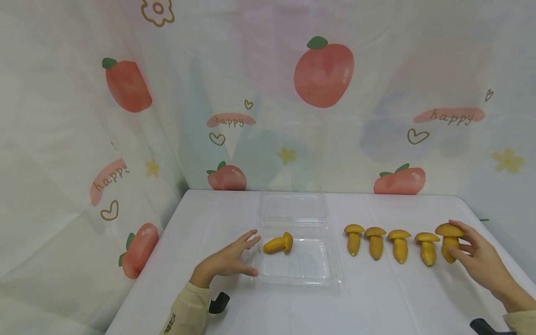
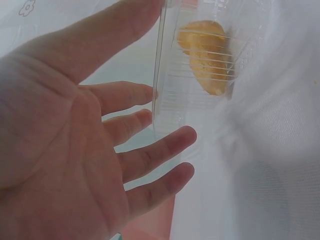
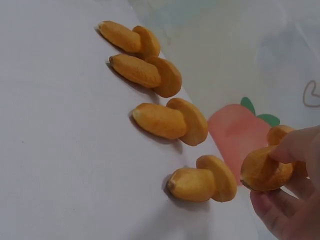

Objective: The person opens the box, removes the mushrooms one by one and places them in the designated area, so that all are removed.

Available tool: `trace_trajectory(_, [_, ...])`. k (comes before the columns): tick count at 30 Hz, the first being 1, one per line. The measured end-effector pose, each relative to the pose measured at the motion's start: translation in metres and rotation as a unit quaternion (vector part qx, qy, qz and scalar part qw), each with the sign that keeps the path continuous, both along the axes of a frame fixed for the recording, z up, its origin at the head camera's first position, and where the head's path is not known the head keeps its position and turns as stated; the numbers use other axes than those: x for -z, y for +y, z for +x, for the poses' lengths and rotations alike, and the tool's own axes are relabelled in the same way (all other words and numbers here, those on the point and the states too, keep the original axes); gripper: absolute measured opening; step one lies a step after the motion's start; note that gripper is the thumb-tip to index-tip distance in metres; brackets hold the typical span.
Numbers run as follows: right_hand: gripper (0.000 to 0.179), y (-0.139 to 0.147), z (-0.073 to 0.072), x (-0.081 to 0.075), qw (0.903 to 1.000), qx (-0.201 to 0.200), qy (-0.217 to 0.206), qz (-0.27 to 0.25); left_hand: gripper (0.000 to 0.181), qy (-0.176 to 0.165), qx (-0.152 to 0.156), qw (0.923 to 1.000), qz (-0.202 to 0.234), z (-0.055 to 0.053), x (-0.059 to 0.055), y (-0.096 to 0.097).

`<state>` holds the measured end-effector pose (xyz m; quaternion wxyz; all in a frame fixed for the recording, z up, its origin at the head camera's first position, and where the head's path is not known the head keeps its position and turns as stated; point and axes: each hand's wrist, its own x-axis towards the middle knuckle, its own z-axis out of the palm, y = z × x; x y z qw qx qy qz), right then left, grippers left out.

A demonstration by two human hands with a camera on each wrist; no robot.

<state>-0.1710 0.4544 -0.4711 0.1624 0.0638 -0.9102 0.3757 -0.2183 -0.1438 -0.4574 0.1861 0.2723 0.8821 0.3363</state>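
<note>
A clear plastic clamshell box [image 1: 293, 278] lies with its lid [image 1: 292, 207] folded back toward the wall. Inside its left part rests one yellow-brown mushroom [image 1: 276, 244], lying on its side. My left hand [image 1: 228, 260] is at the box's left edge, fingers spread and fairly straight; the left wrist view shows the fingertips right by the clear wall [image 2: 159, 75]. At the right end of the mushroom row, my right hand [image 1: 481, 256] pinches a mushroom [image 1: 451, 242] between thumb and fingers. In the right wrist view this mushroom [image 3: 265, 170] is partly hidden by the hand.
Several more mushrooms stretch in a row left of the right hand, from the nearest mushroom [image 1: 428, 249] to the far-left mushroom [image 1: 353, 239]. All lie on a white table [image 1: 377, 302]. A printed cloth [image 1: 268, 93] hangs behind it and on the left side.
</note>
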Motion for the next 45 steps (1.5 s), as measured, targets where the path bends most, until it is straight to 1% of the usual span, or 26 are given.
trace_trajectory(3, [0.071,0.004,0.000,0.004,0.9998,0.012,-0.017,0.005,0.094,0.003,0.000,1.0000,-0.002,0.000,0.001,0.000])
trace_trajectory(9, [0.072,0.013,0.000,0.010,0.9985,0.036,-0.038,0.016,0.094,0.009,0.001,0.9999,-0.006,-0.001,0.002,0.000])
trace_trajectory(15, [0.070,0.020,-0.005,0.012,0.9949,0.061,-0.072,0.035,0.094,0.009,-0.004,0.9999,-0.012,-0.002,0.002,0.000])
trace_trajectory(24, [0.067,0.031,-0.011,0.016,0.9894,0.067,-0.121,0.045,0.094,0.007,-0.005,0.9999,-0.010,-0.001,0.000,0.000])
trace_trajectory(31, [0.069,0.041,-0.015,0.027,0.9891,0.057,-0.129,0.043,0.094,0.007,-0.004,0.9999,-0.012,0.000,-0.002,0.001])
trace_trajectory(38, [0.070,0.048,-0.023,0.038,0.9818,0.062,-0.175,0.038,0.093,0.004,-0.005,0.9999,-0.012,0.000,-0.001,0.001])
trace_trajectory(40, [0.071,0.051,-0.024,0.040,0.9813,0.061,-0.179,0.036,0.093,0.005,-0.005,0.9999,-0.012,0.000,-0.001,0.001])
trace_trajectory(45, [0.074,0.054,-0.028,0.047,0.9787,0.077,-0.186,0.040,0.093,0.009,-0.003,0.9999,-0.015,0.000,-0.001,0.001])
